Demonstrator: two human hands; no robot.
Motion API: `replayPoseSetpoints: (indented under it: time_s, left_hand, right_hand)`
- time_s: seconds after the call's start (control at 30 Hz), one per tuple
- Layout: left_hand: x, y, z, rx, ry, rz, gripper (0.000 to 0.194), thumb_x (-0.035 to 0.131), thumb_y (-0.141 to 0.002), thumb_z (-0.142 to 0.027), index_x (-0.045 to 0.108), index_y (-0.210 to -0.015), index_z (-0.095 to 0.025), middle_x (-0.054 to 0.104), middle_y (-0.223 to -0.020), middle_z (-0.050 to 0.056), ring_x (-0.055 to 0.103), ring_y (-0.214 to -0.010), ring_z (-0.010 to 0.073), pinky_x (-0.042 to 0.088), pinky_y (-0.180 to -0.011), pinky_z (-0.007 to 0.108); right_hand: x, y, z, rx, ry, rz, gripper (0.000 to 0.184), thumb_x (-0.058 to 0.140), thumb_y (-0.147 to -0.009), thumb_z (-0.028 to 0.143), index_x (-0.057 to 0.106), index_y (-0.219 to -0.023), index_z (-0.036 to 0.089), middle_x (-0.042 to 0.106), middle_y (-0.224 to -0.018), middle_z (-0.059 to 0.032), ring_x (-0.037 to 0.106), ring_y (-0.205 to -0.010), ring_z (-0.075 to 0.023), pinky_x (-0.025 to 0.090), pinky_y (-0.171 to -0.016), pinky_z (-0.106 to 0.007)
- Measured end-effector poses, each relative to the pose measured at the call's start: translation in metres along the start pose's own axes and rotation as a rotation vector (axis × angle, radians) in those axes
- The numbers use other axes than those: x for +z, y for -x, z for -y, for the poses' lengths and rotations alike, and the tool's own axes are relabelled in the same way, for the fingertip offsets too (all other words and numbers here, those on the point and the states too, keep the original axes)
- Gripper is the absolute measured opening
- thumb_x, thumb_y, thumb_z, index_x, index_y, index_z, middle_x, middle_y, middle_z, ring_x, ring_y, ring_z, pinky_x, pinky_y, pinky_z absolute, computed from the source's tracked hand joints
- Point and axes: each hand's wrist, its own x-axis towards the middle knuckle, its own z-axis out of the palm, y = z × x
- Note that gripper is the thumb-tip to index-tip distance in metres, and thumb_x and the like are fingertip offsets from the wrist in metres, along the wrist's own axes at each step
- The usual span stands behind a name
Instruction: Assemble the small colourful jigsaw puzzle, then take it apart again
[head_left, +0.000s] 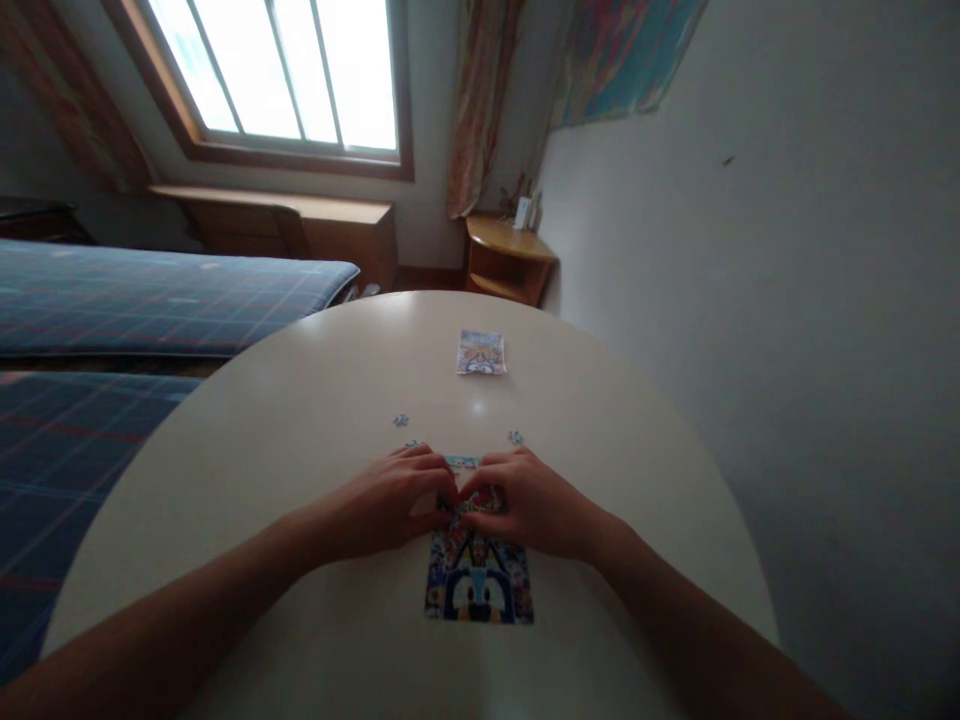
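Observation:
A jigsaw puzzle (480,590) with a colourful cartoon picture lies on the round table in front of me, its lower part showing a blue dog-like face. My left hand (401,500) and my right hand (529,500) meet over its upper middle, fingertips nearly touching. Each hand is closed in a pinch, and a small jigsaw piece (455,512) shows between the fingertips. How the two hands share it is hard to see. Fingers hide much of the puzzle's upper half. Loose pieces lie beyond the hands: one (401,420) at left, another (413,443) by my left knuckles, and one (515,437) at right.
Farther back on the white round table (337,350) lies a small picture sheet (481,353) with similar art. To the left is a bed (150,300) with a blue plaid cover. A wooden corner shelf (510,245) stands behind the table, and a wall (750,300) runs along the right.

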Motion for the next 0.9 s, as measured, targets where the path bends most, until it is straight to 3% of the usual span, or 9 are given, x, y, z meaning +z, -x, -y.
replayPoseSetpoints:
  time_s: [0.17, 0.37, 0.53, 0.63, 0.7, 0.83, 0.9]
  left_hand:
    - [0.001, 0.0, 0.0, 0.022, 0.012, 0.003, 0.002, 0.064, -0.088, -0.023, 0.062, -0.088, -0.021, 0.067, -0.089, 0.001, 0.059, -0.088, 0.0174, 0.044, -0.085, 0.031]
    - [0.0, -0.001, -0.006, -0.096, 0.026, -0.031, 0.007, 0.063, -0.088, -0.029, 0.062, -0.091, -0.022, 0.067, -0.087, 0.001, 0.061, -0.085, 0.0176, 0.047, -0.078, 0.031]
    - [-0.012, 0.002, 0.012, -0.295, -0.1, -0.292, 0.011, 0.054, -0.085, -0.021, 0.06, -0.094, -0.021, 0.07, -0.086, 0.002, 0.063, -0.074, 0.017, 0.048, -0.071, 0.031]
    - [-0.027, 0.006, 0.032, -0.473, -0.133, -0.442, 0.015, 0.052, -0.086, -0.028, 0.061, -0.095, -0.02, 0.071, -0.083, 0.002, 0.064, -0.069, 0.017, 0.05, -0.069, 0.032]
    - [-0.035, 0.009, 0.043, -0.53, -0.142, -0.482, 0.018, 0.052, -0.087, -0.032, 0.062, -0.093, -0.02, 0.072, -0.082, 0.003, 0.065, -0.069, 0.0172, 0.051, -0.069, 0.031]
    - [-0.035, 0.011, 0.049, -0.554, -0.165, -0.433, 0.02, 0.051, -0.087, -0.035, 0.064, -0.092, -0.021, 0.071, -0.083, 0.003, 0.065, -0.069, 0.0174, 0.053, -0.072, 0.033]
    - [-0.03, 0.01, 0.045, -0.504, -0.173, -0.376, 0.02, 0.052, -0.088, -0.035, 0.065, -0.094, -0.021, 0.071, -0.088, 0.004, 0.066, -0.075, 0.0188, 0.053, -0.077, 0.036]
  right_hand:
    - [0.003, -0.001, 0.0, 0.004, -0.071, 0.021, 0.006, 0.071, -0.078, 0.019, 0.072, -0.083, 0.021, 0.069, -0.073, 0.0028, 0.06, -0.065, -0.0093, 0.042, -0.073, -0.024]
    - [0.001, 0.001, 0.001, 0.129, -0.192, 0.038, 0.006, 0.068, -0.079, 0.021, 0.068, -0.076, 0.016, 0.061, -0.061, 0.0037, 0.051, -0.054, -0.0069, 0.038, -0.053, -0.019]
    - [-0.005, 0.002, -0.009, 0.244, -0.139, -0.06, 0.012, 0.068, -0.08, 0.028, 0.068, -0.078, 0.017, 0.063, -0.064, 0.001, 0.053, -0.057, -0.0096, 0.038, -0.054, -0.022]
    - [-0.012, 0.002, -0.019, 0.266, -0.143, -0.144, 0.013, 0.067, -0.081, 0.03, 0.068, -0.081, 0.017, 0.065, -0.068, -0.0002, 0.054, -0.06, -0.0109, 0.039, -0.056, -0.023]
    - [-0.015, 0.003, -0.025, 0.254, -0.17, -0.188, 0.013, 0.065, -0.083, 0.028, 0.07, -0.09, 0.018, 0.068, -0.074, -0.0011, 0.056, -0.064, -0.0116, 0.041, -0.06, -0.024]
    - [-0.015, 0.003, -0.03, 0.267, -0.172, -0.197, 0.016, 0.062, -0.086, 0.025, 0.073, -0.095, 0.02, 0.072, -0.079, -0.0016, 0.057, -0.066, -0.012, 0.043, -0.063, -0.025]
    - [-0.011, 0.002, -0.028, 0.274, -0.179, -0.179, 0.015, 0.062, -0.085, 0.025, 0.074, -0.092, 0.02, 0.073, -0.08, -0.002, 0.058, -0.067, -0.0124, 0.043, -0.064, -0.025]
